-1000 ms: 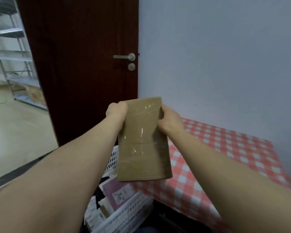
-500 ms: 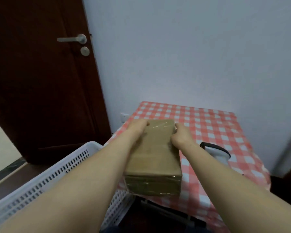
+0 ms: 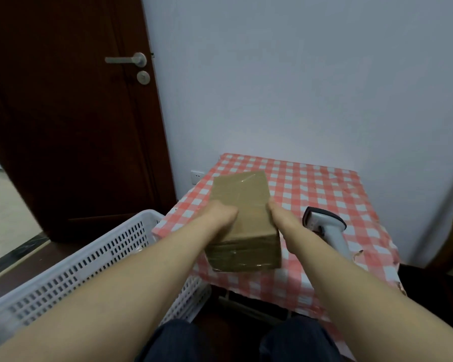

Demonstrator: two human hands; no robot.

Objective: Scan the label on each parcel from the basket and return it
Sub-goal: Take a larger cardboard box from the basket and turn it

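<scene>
A brown cardboard parcel (image 3: 242,205) wrapped in clear tape lies flat over the near left part of the small table (image 3: 324,184) with its red-and-white checked cloth. My left hand (image 3: 220,214) grips its left side and my right hand (image 3: 279,216) grips its right side. No label shows on the faces toward me. A white and black handheld scanner (image 3: 324,226) lies on the cloth just right of my right forearm. The white perforated plastic basket (image 3: 89,262) stands on the left, below my left arm; its contents are hidden.
A dark brown door (image 3: 71,113) with a metal handle (image 3: 127,59) stands open at the left, against a white wall. A wall socket (image 3: 197,176) sits low beside the table. My knees in dark trousers (image 3: 236,340) are under the table's near edge.
The view has swung right from the basket to the table. Both hands have carried the parcel from upright over the basket down to lying flat over the table's cloth.
</scene>
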